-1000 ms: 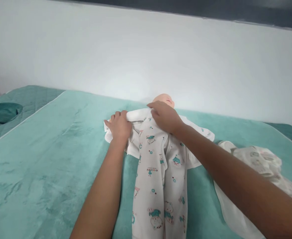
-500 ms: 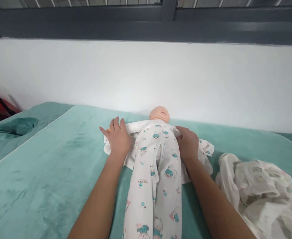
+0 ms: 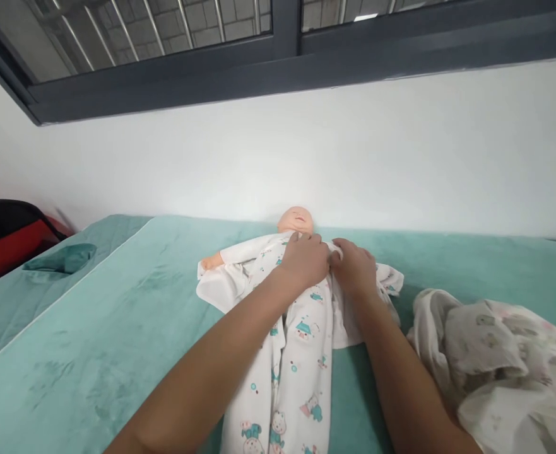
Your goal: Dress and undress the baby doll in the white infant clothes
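A baby doll (image 3: 296,219) lies on its back, with its head towards the wall. White printed baby pants (image 3: 301,372) cover its legs and reach high up the body. Beneath it a white shirt (image 3: 221,287) is spread out, and one bare doll hand (image 3: 211,261) shows at the left. My left hand (image 3: 308,258) reaches across the doll's chest, its fingers curled at the top of the pants. Close beside it my right hand (image 3: 353,268) is closed at the sleeve side of the shirt. Both hands hide the doll's other arm, and the fingertips are partly hidden.
Crumpled white baby clothes (image 3: 505,353) lie to the right on the green bed cover (image 3: 117,328). A white wall (image 3: 211,164) with a dark window frame (image 3: 164,79) stands behind. At the far left is a red and black bag (image 3: 12,243).
My left hand has moved right, from the doll's arm at the left onto its chest, next to my right hand. The right hand has stayed nearly in place. The view has tilted.
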Demonstrator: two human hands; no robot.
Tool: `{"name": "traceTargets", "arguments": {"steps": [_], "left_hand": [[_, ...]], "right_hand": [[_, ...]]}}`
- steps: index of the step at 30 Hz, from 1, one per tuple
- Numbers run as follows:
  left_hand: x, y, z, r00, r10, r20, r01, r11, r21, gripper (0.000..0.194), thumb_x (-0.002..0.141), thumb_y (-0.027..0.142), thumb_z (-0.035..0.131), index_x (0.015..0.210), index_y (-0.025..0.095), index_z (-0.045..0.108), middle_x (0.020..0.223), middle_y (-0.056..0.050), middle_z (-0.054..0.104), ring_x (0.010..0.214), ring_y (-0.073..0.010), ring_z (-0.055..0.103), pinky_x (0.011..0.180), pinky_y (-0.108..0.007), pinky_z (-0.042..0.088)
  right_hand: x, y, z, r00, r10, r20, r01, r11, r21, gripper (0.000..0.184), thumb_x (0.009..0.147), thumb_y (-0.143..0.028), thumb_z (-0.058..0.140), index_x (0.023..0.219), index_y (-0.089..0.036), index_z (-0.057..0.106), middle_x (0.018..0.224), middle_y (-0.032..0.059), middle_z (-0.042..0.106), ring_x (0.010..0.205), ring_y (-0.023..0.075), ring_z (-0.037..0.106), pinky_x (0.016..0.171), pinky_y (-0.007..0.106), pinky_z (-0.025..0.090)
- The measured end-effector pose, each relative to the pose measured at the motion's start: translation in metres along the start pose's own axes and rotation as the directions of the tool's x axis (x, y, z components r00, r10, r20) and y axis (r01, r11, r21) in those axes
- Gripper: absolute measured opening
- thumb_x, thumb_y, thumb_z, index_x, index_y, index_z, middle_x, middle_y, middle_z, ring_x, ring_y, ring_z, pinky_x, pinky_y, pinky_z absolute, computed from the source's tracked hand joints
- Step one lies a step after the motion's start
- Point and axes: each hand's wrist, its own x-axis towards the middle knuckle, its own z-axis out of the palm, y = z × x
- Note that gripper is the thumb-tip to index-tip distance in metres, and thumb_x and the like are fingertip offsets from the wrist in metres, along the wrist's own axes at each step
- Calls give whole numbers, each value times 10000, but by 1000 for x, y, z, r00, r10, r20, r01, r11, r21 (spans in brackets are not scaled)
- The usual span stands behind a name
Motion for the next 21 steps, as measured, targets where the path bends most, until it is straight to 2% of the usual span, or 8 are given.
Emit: {"name": "traceTargets", "arguments": {"steps": [3, 5, 8, 12, 15, 17, 19, 21], "left_hand": [[30, 8, 9, 986, -39, 161, 20, 993, 117, 304, 882, 223, 487, 1129, 154, 650, 1227, -135, 631, 1182, -281, 550, 1017, -438, 384], [44, 13, 15, 971, -64, 230, 28, 988, 154, 289, 861, 206, 517, 1104, 156, 666, 1192, -141, 651, 1157, -283, 567, 1016, -451, 368], [53, 18, 15, 961, -88, 263, 42, 984, 175, 266, 843, 218, 552, 1069, 168, 684, 1116, -138, 687, 1118, -303, 587, 1025, -507, 338], [46, 15, -6, 961, -74, 265, 27, 984, 179, 331, 838, 214, 548, 1155, 176, 635, 1161, -132, 666, 1102, -309, 589, 965, -500, 392], [34, 4, -29, 973, -32, 229, -15, 980, 200, 361, 814, 151, 542, 1170, 167, 600, 1139, -133, 652, 1087, -301, 587, 901, -452, 439], [27, -5, -40, 983, -18, 180, -22, 976, 218, 370, 812, 116, 517, 1173, 159, 582, 1124, -136, 640, 1073, -300, 587, 862, -436, 456], [20, -14, -46, 989, -26, 147, -9, 972, 234, 373, 808, 97, 501, 1171, 151, 570, 1121, -141, 626, 1058, -307, 587, 822, -431, 470], [15, -20, -47, 990, -42, 137, 6, 968, 250, 370, 806, 89, 492, 1165, 146, 562, 1120, -143, 617, 1042, -309, 587, 794, -427, 479]], "right_hand": [[2, 3, -1, 999, -28, 43, 27, 999, 20, 362, 847, -137, 410, 1110, -209, 647, 1085, 80, 703, 1022, 242, 605, 961, 381, 347], [3, 5, -2, 998, -31, 49, 29, 998, 51, 377, 831, -104, 399, 1090, -207, 652, 1088, 82, 704, 1029, 238, 610, 963, 379, 351], [4, 7, -2, 1000, -5, 29, 1, 992, 123, 403, 787, -81, 405, 1072, -208, 659, 1105, 79, 702, 1044, 244, 618, 970, 389, 369], [7, 13, -5, 997, 70, -24, -58, 943, 328, 411, 724, -88, 413, 1014, -215, 675, 1092, 63, 706, 1049, 243, 633, 943, 379, 430], [11, 20, -7, 984, 172, -39, -129, 851, 508, 416, 635, -93, 403, 925, -209, 679, 973, 54, 720, 941, 224, 669, 846, 353, 486], [12, 27, -8, 967, 253, -1, -194, 744, 639, 420, 562, -111, 395, 867, -202, 669, 917, 52, 719, 885, 217, 678, 756, 327, 509], [13, 33, -9, 947, 315, 58, -255, 635, 729, 431, 504, -136, 387, 832, -193, 662, 917, 58, 718, 887, 217, 677, 688, 300, 518], [12, 37, -10, 927, 357, 113, -313, 574, 756, 429, 475, -156, 390, 806, -186, 662, 913, 68, 717, 876, 218, 671, 638, 281, 517]]}}
